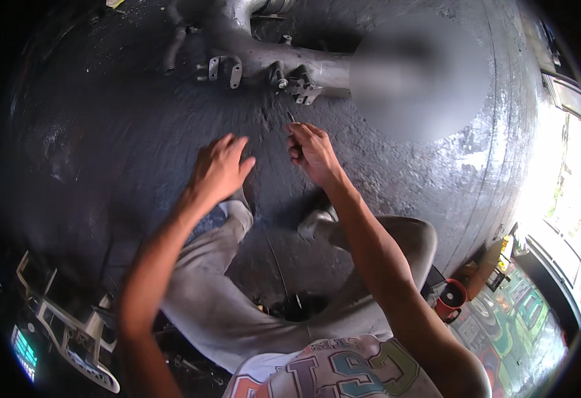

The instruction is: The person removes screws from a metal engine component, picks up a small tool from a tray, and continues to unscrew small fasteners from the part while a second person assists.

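Note:
My right hand (311,151) is closed around a thin dark rod (291,117), whose tip sticks out above the fingers toward a large grey metal tube. The rest of the rod is hidden in my fist. To its left, my left hand (223,167) hovers palm down with fingers and thumb apart, holding nothing. Beyond both hands lies the metal tube (257,58), with a curved branch at the top. Small brackets (305,89) and a flat plate with holes (236,74) stick out from its near side. Neither hand touches it.
A rough dark floor (105,152) spreads around me. At the lower left stands a pale metal frame (71,331). A red mug-like container (451,298) sits at the right, near a painted colourful panel (516,331). A round blur hides the tube's right end.

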The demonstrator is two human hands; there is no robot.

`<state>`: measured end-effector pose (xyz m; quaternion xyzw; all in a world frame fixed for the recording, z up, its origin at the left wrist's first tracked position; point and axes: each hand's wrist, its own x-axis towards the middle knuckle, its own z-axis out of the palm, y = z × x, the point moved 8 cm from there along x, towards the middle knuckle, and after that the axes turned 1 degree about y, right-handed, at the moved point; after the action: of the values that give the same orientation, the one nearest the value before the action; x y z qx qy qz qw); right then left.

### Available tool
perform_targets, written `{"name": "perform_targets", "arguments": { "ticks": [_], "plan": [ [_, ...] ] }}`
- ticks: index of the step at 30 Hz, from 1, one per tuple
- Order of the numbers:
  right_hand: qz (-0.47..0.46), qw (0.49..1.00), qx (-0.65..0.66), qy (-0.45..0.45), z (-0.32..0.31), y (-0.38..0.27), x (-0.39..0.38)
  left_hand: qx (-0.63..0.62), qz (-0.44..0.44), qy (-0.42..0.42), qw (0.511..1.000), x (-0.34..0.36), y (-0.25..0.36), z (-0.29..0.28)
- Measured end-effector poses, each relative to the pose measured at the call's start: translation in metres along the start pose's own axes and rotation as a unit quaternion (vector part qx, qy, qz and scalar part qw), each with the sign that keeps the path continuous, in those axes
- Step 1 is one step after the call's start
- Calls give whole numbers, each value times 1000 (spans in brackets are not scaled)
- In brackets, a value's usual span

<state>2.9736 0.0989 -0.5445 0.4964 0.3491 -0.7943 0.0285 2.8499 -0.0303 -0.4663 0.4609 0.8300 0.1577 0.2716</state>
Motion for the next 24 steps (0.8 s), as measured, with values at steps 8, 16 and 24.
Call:
{"name": "perform_targets", "arguments": {
  "ticks": [8, 16, 24],
  "plan": [
    [-38, 991, 128, -14, 15, 40, 94, -171, 4, -2, 985, 137, -43, 72],
    [-160, 985, 67, 17, 8, 40, 94, -270, -11, 38, 962, 146, -64, 93],
    [-216, 976, 5, 26, 8, 34, 98, -288, -1, 49, 956, 146, -66, 96]
  ]
}}
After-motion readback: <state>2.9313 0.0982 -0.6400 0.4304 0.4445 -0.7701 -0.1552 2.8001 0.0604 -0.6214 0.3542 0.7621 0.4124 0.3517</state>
